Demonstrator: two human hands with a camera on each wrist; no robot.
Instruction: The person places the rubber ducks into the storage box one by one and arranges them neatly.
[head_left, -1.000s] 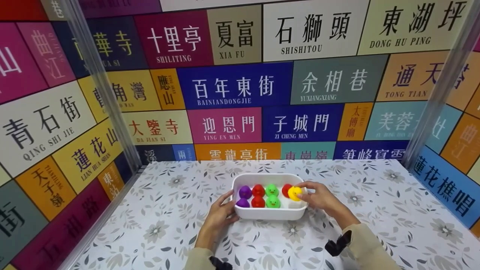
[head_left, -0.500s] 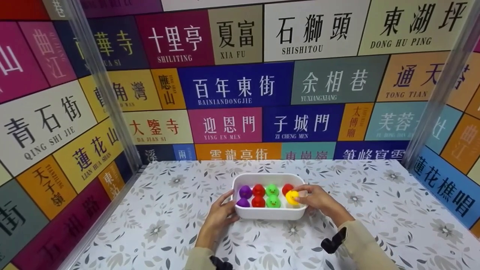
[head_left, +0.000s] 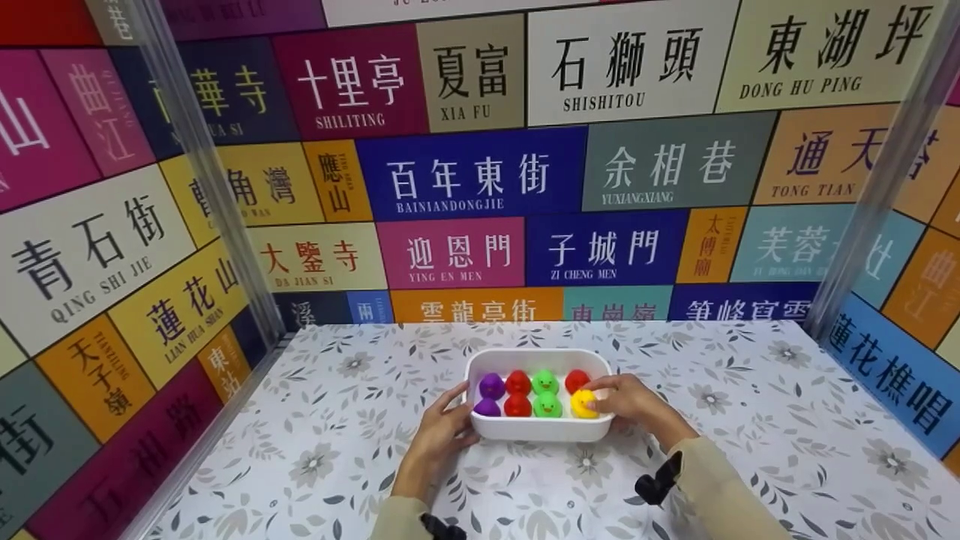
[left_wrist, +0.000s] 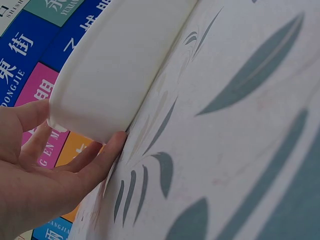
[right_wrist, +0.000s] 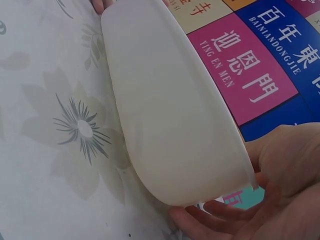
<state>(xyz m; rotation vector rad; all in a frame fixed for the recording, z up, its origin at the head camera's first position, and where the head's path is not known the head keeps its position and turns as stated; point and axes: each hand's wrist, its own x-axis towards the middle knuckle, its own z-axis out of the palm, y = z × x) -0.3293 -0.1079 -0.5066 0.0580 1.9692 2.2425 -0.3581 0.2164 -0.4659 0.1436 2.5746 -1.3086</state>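
Observation:
A white rectangular tub (head_left: 541, 430) stands on the table with small toy ducks set in rows of two. From the left come purple ducks (head_left: 491, 387), red ducks (head_left: 517, 406) and green ducks (head_left: 547, 406). At the right end, a red duck (head_left: 577, 379) lies behind a yellow duck (head_left: 584, 405). My right hand (head_left: 637, 401) pinches the yellow duck low in the front right corner; in the right wrist view its other fingers (right_wrist: 200, 225) lie outside the tub's end. My left hand (head_left: 439, 427) holds the opposite end, one digit at the rim and fingertips (left_wrist: 117, 140) against the lower wall.
A flowered white cloth (head_left: 330, 450) covers the table around the tub. Printed sign panels (head_left: 472, 172) form the back and side walls, with clear corner posts (head_left: 862, 180) at both sides. Black wrist straps (head_left: 660, 480) sit at the beige sleeves (head_left: 720, 487).
My right hand has lowered the yellow duck from over the back red duck toward the front right corner of the tub. My left hand has stayed at the tub's left end.

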